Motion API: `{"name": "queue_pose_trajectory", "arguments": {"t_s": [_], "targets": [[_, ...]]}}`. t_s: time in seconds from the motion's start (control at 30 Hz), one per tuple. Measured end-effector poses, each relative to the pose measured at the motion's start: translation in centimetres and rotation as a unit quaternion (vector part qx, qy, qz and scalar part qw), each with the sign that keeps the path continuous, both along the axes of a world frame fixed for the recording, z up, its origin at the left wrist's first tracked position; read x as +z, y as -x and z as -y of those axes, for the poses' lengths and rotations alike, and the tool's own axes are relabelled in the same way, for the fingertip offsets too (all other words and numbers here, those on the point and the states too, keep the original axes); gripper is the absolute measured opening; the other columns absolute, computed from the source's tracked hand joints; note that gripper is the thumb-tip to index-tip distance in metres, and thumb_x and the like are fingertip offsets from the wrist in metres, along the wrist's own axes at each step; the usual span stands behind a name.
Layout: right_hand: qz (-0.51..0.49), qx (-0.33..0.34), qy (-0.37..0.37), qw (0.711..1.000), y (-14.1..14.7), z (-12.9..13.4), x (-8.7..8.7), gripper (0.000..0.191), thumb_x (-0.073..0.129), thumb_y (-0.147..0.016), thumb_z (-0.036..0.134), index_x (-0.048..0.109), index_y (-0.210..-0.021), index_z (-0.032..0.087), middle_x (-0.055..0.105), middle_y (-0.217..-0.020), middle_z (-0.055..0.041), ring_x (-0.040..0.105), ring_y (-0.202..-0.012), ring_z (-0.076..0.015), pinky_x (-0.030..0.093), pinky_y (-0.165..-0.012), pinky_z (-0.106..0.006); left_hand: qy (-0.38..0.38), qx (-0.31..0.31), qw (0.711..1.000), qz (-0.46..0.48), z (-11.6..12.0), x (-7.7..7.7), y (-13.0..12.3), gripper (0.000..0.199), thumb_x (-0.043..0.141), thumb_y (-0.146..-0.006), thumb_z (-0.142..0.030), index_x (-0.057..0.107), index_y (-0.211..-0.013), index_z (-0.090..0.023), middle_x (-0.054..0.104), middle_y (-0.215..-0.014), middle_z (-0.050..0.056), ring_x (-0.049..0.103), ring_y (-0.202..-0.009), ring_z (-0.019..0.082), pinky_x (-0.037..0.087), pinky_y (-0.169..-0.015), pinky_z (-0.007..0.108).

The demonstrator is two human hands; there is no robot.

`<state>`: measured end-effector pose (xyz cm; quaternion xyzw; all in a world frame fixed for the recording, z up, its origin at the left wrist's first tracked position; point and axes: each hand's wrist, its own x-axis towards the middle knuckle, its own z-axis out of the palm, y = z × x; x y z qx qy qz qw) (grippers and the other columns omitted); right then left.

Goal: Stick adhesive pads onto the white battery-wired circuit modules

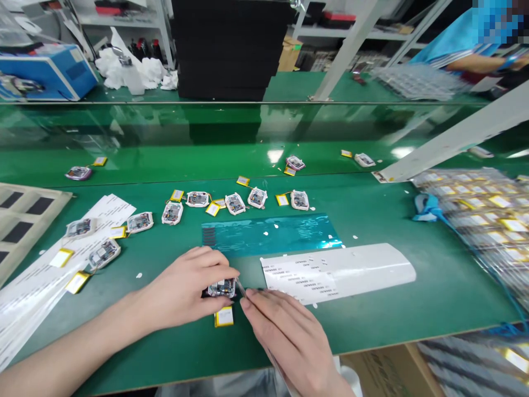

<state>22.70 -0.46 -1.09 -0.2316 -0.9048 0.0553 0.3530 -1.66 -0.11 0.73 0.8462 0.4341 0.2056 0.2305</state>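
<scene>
My left hand (194, 286) grips a small open device case with a circuit board (222, 288) by its edges, near the front of the green bench. A yellow-edged battery (223, 316) lies just below that case. My right hand (289, 331) is closed around thin metal tweezers (241, 288), whose tip meets the right side of the case. Right of the hands lies a white label sheet (339, 273) with rows of small printed stickers. Behind them is a teal film strip (273, 234) with dark pads at its left end.
Several similar cases with batteries (198, 199) lie in a row behind the film. Label strips (82, 242) spread at left beside a pale tray (28, 220). Packed trays (487, 215) and a blue wrist strap (427, 208) are at right. A person's arm (475, 62) shows behind a slanted post (454, 132).
</scene>
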Motion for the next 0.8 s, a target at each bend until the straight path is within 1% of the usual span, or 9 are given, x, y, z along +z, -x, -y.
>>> {"name": "queue_pose_trajectory", "arguments": {"t_s": [0.1,0.17,0.23,0.33,0.4,0.47,0.6,0.7,0.8], "targets": [[-0.007,0.005,0.014,1.000,-0.1,0.0,-0.2,0.036,0.049,-0.101,0.007,0.072,-0.127,0.016,0.080,-0.113,-0.0104,0.079,-0.100,-0.0217,0.065,-0.093,-0.035,-0.002,0.002,1.000,0.004,0.0,-0.1,0.0,0.024,0.069,-0.091,-0.019,0.070,-0.114,-0.022,0.072,-0.105,0.004,0.068,-0.094,0.019,0.051,-0.089,0.035],[-0.027,0.009,0.034,0.999,-0.2,-0.1,-0.3,0.036,0.053,-0.100,0.007,0.071,-0.129,0.018,0.081,-0.113,-0.0095,0.079,-0.100,-0.0217,0.065,-0.095,-0.035,0.003,-0.001,1.000,0.016,-0.1,-0.2,0.1,0.026,0.070,-0.090,-0.020,0.070,-0.116,-0.022,0.073,-0.106,0.004,0.068,-0.095,0.020,0.052,-0.090,0.034],[-0.060,0.011,0.072,0.996,-0.3,-0.3,-0.4,0.037,0.058,-0.097,0.005,0.072,-0.128,0.019,0.081,-0.112,-0.0092,0.079,-0.099,-0.0217,0.066,-0.094,-0.035,0.013,-0.013,0.999,0.040,-0.3,-0.3,0.2,0.032,0.072,-0.092,-0.022,0.067,-0.124,-0.023,0.075,-0.109,0.005,0.069,-0.098,0.020,0.053,-0.091,0.034],[-0.109,0.022,0.162,0.981,-0.3,-0.6,-0.1,0.039,0.063,-0.093,0.001,0.074,-0.124,0.022,0.081,-0.110,-0.0081,0.079,-0.097,-0.0208,0.067,-0.089,-0.033,0.021,-0.032,0.997,0.072,-0.6,-0.5,0.5,0.041,0.072,-0.094,-0.027,0.062,-0.133,-0.021,0.076,-0.113,0.006,0.069,-0.103,0.020,0.053,-0.093,0.032],[-0.130,0.022,0.214,0.968,-0.3,-0.7,0.3,0.039,0.064,-0.092,0.001,0.076,-0.121,0.025,0.081,-0.108,-0.0065,0.079,-0.095,-0.0206,0.068,-0.084,-0.032,0.020,-0.034,0.997,0.067,-0.6,-0.4,0.6,0.037,0.072,-0.095,-0.030,0.063,-0.130,-0.021,0.077,-0.113,0.006,0.069,-0.105,0.020,0.052,-0.095,0.032],[-0.143,0.009,0.246,0.959,-0.3,-0.8,0.6,0.036,0.065,-0.093,0.004,0.078,-0.117,0.027,0.081,-0.106,-0.0058,0.079,-0.093,-0.0209,0.068,-0.081,-0.032,0.020,-0.030,0.998,0.050,-0.7,-0.4,0.6,0.031,0.071,-0.095,-0.033,0.067,-0.124,-0.023,0.078,-0.111,0.005,0.069,-0.105,0.021,0.050,-0.097,0.033],[-0.147,-0.013,0.279,0.949,-0.1,-1.1,1.1,0.028,0.066,-0.094,0.008,0.082,-0.106,0.027,0.082,-0.102,-0.0061,0.080,-0.086,-0.0215,0.069,-0.078,-0.031,0.016,-0.020,0.999,0.027,-0.7,-0.2,0.5,0.027,0.072,-0.095,-0.035,0.070,-0.118,-0.023,0.078,-0.105,0.004,0.068,-0.102,0.021,0.049,-0.094,0.032],[-0.139,-0.027,0.300,0.943,0.0,-1.5,1.4,0.026,0.066,-0.094,0.010,0.083,-0.101,0.028,0.083,-0.096,-0.0051,0.080,-0.082,-0.0218,0.069,-0.075,-0.031,0.014,-0.026,0.999,0.038,-0.8,-0.2,0.4,0.024,0.074,-0.093,-0.035,0.070,-0.115,-0.023,0.077,-0.103,0.003,0.068,-0.099,0.020,0.049,-0.091,0.030],[-0.139,-0.031,0.303,0.942,0.1,-1.6,1.5,0.025,0.066,-0.093,0.011,0.083,-0.099,0.028,0.083,-0.093,-0.0045,0.080,-0.081,-0.0214,0.069,-0.073,-0.031,0.017,-0.045,0.997,0.059,-1.0,-0.3,0.5,0.021,0.073,-0.094,-0.032,0.069,-0.112,-0.021,0.077,-0.103,0.003,0.067,-0.098,0.019,0.049,-0.090,0.029]]}}
